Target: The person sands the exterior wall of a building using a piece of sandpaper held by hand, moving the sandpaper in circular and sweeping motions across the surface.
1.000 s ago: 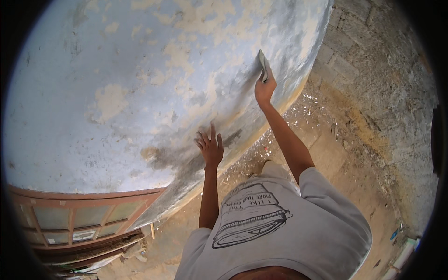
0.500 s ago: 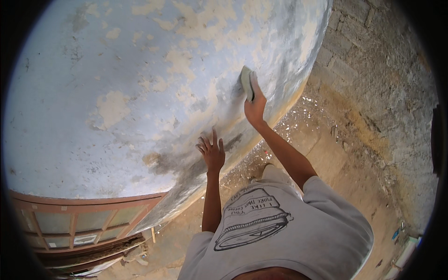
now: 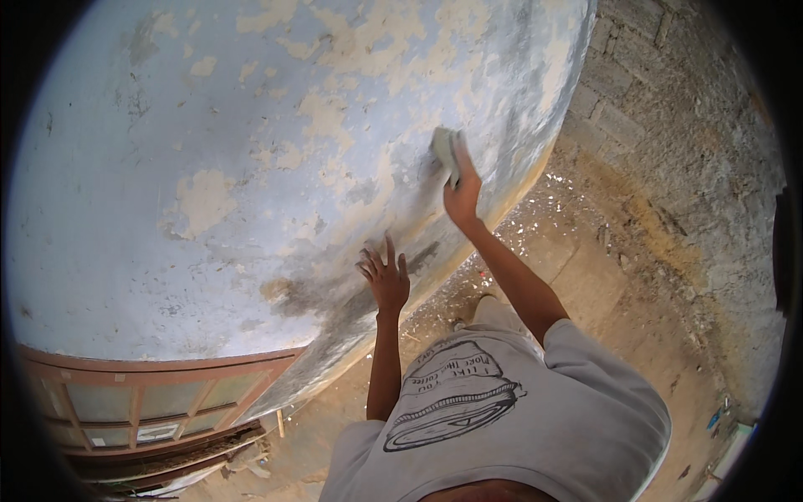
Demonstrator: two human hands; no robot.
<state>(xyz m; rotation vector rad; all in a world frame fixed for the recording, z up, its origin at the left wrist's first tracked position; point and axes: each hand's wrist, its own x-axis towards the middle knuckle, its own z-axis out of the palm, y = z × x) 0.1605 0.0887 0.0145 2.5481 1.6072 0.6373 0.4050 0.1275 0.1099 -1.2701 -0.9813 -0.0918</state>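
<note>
A pale blue wall (image 3: 125, 226) with flaking paint and bare cream patches fills the left and middle of the view. My right hand (image 3: 462, 194) is closed round a folded grey-green sheet that looks like sandpaper (image 3: 445, 151), held against the wall's surface. Motion blurs its fingers a little. Lower and to the left, my left hand (image 3: 387, 283) lies against the wall with its fingers spread and nothing in them. Dark smudges mark the wall around both hands.
A brown-framed window (image 3: 159, 402) is at the lower left. White paint flakes (image 3: 535, 219) litter the brown ground (image 3: 602, 309) along the wall's foot. On the right rises a rough wall of grey blocks (image 3: 606, 79). A small blue object (image 3: 713, 418) lies at the lower right.
My right hand and the sandpaper have shifted slightly down and to the right on the wall, and the sheet's angle differs. The left hand sits slightly lower and further right in view.
</note>
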